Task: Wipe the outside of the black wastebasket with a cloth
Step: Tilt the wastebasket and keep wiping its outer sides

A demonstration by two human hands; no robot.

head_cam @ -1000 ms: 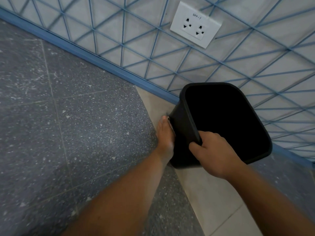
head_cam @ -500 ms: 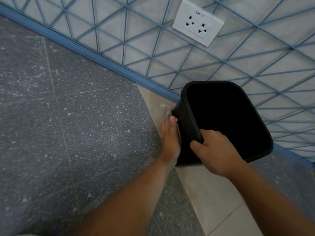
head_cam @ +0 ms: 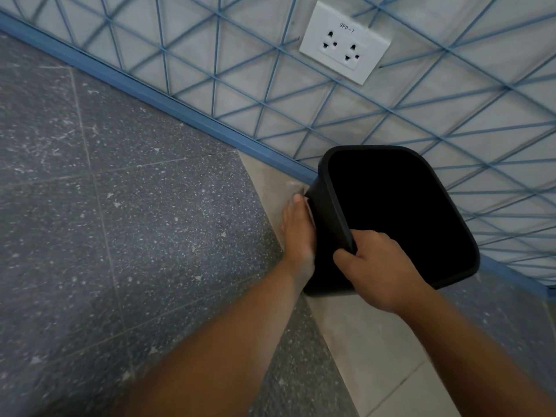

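The black wastebasket (head_cam: 328, 212) stands on the floor against the wall, tilted toward me so its dark inside shows. My right hand (head_cam: 376, 266) grips its near rim, thumb outside and fingers inside. My left hand (head_cam: 298, 233) lies flat with straight fingers against the basket's left outer wall, pressing a pale cloth (head_cam: 310, 210) onto it. Only a thin strip of the cloth shows by my fingers; the rest is hidden under my palm.
A white wall with a blue line pattern and a blue skirting board (head_cam: 168, 106) runs just behind the basket. A white double socket (head_cam: 344, 45) sits on the wall above. The floor has grey speckled tiles (head_cam: 135, 221) on the left and beige tiles (head_cam: 370, 350) under the basket.
My left hand has slid along the basket's left wall away from me, toward the wall, with the cloth under it. My right hand has kept its grip on the rim.
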